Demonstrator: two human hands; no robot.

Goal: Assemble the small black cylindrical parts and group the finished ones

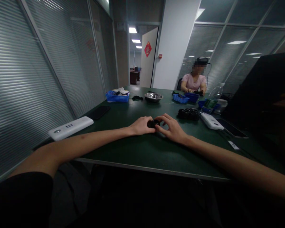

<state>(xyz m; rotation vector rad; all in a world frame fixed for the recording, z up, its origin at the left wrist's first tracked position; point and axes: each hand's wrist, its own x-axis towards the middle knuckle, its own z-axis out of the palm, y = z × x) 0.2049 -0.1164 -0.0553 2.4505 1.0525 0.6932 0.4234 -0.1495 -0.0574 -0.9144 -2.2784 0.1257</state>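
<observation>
Between my two hands, just above or on the green table point(133, 148), is a small black rounded part point(152, 123); its exact kind cannot be made out. My left hand point(142, 125) is closed around its left side. The fingers of my right hand point(170, 128) are curled, with thumb and fingertips against its right side. Both forearms rest low over the table. To the right of my right hand lies a cluster of similar-looking black parts point(189, 114). Beyond my hands stands a shiny metal bowl point(153, 97) with small items in it.
A blue bin point(117, 97) and black items point(137, 98) are at the far left. Blue trays point(180, 99), a plastic bottle point(213, 97), a white device point(212, 121) and a phone point(232, 128) are rightward. Left lie another white device point(71, 128) and a black phone-like slab point(99, 112). A person point(194, 80) sits opposite.
</observation>
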